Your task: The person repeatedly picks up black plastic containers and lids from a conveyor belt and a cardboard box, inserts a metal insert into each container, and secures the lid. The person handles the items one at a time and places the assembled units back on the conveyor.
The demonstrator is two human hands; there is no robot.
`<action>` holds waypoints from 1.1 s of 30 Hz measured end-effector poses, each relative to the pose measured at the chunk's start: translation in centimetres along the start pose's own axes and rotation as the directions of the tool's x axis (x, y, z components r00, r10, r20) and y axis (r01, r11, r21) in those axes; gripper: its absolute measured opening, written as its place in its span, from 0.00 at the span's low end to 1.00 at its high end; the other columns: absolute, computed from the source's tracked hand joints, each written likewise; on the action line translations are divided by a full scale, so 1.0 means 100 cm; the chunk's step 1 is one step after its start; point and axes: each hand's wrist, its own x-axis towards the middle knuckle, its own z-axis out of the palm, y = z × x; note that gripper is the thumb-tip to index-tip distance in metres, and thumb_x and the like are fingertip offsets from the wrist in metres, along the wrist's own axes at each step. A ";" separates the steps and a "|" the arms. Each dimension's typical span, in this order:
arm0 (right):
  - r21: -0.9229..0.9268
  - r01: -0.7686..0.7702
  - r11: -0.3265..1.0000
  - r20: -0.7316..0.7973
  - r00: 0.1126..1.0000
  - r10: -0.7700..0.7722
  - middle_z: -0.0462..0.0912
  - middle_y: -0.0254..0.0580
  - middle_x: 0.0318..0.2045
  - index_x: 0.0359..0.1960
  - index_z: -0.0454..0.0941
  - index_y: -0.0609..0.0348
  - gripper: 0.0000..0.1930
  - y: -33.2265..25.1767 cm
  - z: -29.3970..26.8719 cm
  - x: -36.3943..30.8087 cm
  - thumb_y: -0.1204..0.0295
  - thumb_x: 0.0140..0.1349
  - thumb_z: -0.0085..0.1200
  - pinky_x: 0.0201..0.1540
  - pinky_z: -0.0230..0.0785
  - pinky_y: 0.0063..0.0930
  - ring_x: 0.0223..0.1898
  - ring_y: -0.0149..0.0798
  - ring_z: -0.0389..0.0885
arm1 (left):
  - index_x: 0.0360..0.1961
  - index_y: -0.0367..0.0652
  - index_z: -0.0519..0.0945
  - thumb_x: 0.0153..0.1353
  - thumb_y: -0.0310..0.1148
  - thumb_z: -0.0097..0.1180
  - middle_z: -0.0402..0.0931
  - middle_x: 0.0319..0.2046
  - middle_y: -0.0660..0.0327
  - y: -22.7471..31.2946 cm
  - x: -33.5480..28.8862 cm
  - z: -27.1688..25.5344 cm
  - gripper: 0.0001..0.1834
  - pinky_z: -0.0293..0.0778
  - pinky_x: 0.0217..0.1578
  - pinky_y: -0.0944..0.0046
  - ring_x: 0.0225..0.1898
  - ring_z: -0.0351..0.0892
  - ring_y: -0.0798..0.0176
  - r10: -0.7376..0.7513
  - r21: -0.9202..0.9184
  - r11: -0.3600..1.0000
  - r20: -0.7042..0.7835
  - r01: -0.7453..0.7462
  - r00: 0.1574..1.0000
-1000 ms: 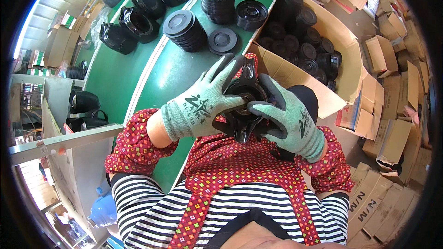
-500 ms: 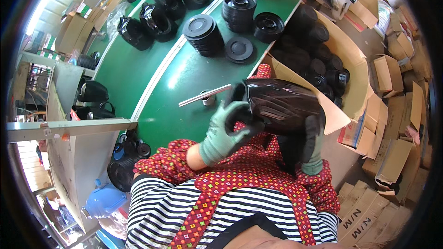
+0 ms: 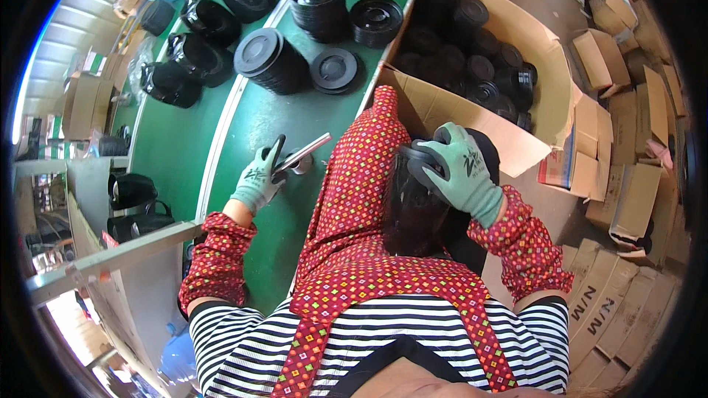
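A glossy black jug-like body (image 3: 413, 210) stands upright on my lap. My right hand (image 3: 463, 171), in a green glove with dark fingertips, grips its rim from above. On the green workbench to my left, my left hand (image 3: 258, 178), gloved alike, closes around the near end of a silver metal rod (image 3: 308, 149). The rod crosses a short metal post (image 3: 302, 165); the left fingers partly cover it. The inside of the black body is hidden from me.
Stacked black lids (image 3: 259, 51), black ring-shaped parts (image 3: 318, 0) and several black jug bodies (image 3: 199, 59) stand on the green workbench (image 3: 221, 125). A big cardboard box (image 3: 549, 51) of black parts is at the right. A metal rail (image 3: 140, 250) runs at the left.
My left hand has left the black body and moved left to the metal rod. The body has turned from lying sideways to upright on my lap, with my right hand now at its rim.
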 end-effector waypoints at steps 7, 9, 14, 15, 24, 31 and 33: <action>0.537 0.015 0.843 0.134 0.986 -0.103 0.84 0.51 0.43 0.61 0.85 0.54 0.18 -0.001 -0.046 0.016 0.67 0.74 0.54 0.53 0.73 0.45 0.46 0.54 0.82 | 0.71 0.42 0.78 0.65 0.16 0.62 0.86 0.46 0.61 0.078 0.015 -0.049 0.32 0.75 0.38 0.71 0.39 0.80 0.72 0.151 -0.528 0.825 -0.137 -0.201 0.979; 0.518 0.062 0.853 0.084 0.989 -0.122 0.82 0.52 0.54 0.63 0.84 0.52 0.22 0.007 -0.054 0.034 0.69 0.68 0.61 0.61 0.72 0.46 0.56 0.56 0.80 | 0.72 0.42 0.77 0.66 0.16 0.61 0.83 0.44 0.63 0.125 0.011 -0.083 0.32 0.70 0.32 0.75 0.33 0.75 0.76 0.163 -0.585 0.786 -0.114 -0.199 0.980; 0.062 0.459 0.887 -0.143 0.883 -0.447 0.81 0.52 0.59 0.59 0.85 0.56 0.23 -0.002 -0.057 0.114 0.68 0.60 0.63 0.73 0.61 0.60 0.61 0.58 0.78 | 0.70 0.40 0.77 0.63 0.19 0.64 0.83 0.46 0.45 0.223 0.007 -0.152 0.32 0.80 0.42 0.58 0.40 0.86 0.53 0.354 -0.532 0.785 -0.036 -0.318 0.935; 0.120 0.395 0.911 -0.112 0.917 -0.383 0.82 0.53 0.55 0.57 0.85 0.57 0.22 0.013 -0.048 0.120 0.66 0.61 0.62 0.69 0.65 0.59 0.56 0.59 0.79 | 0.70 0.37 0.77 0.63 0.21 0.65 0.83 0.48 0.44 0.237 0.011 -0.165 0.32 0.81 0.43 0.57 0.42 0.87 0.54 0.378 -0.630 0.732 0.058 -0.260 0.924; 0.735 0.327 0.594 -0.221 0.944 -0.247 0.79 0.51 0.59 0.62 0.76 0.62 0.19 0.104 0.058 0.070 0.72 0.71 0.62 0.67 0.73 0.41 0.62 0.51 0.80 | 0.55 0.34 0.85 0.64 0.33 0.60 0.82 0.54 0.43 0.289 0.083 -0.122 0.21 0.72 0.63 0.42 0.57 0.81 0.40 0.918 -0.608 0.198 -0.160 -0.769 0.363; 0.616 0.550 0.564 -0.398 0.835 -0.380 0.78 0.50 0.44 0.51 0.75 0.71 0.15 0.076 0.038 0.073 0.79 0.65 0.61 0.53 0.74 0.44 0.45 0.51 0.79 | 0.46 0.44 0.85 0.52 0.39 0.69 0.79 0.46 0.53 0.342 0.036 -0.074 0.20 0.71 0.56 0.44 0.49 0.77 0.44 0.806 -0.439 0.461 -0.158 -0.772 0.571; 0.662 0.478 0.576 -0.386 0.877 -0.284 0.78 0.51 0.46 0.51 0.76 0.71 0.13 0.074 0.047 0.063 0.79 0.66 0.60 0.59 0.72 0.46 0.48 0.52 0.79 | 0.44 0.44 0.85 0.51 0.38 0.68 0.78 0.45 0.53 0.341 0.036 -0.069 0.19 0.71 0.55 0.45 0.48 0.77 0.43 0.778 -0.476 0.471 -0.174 -0.743 0.604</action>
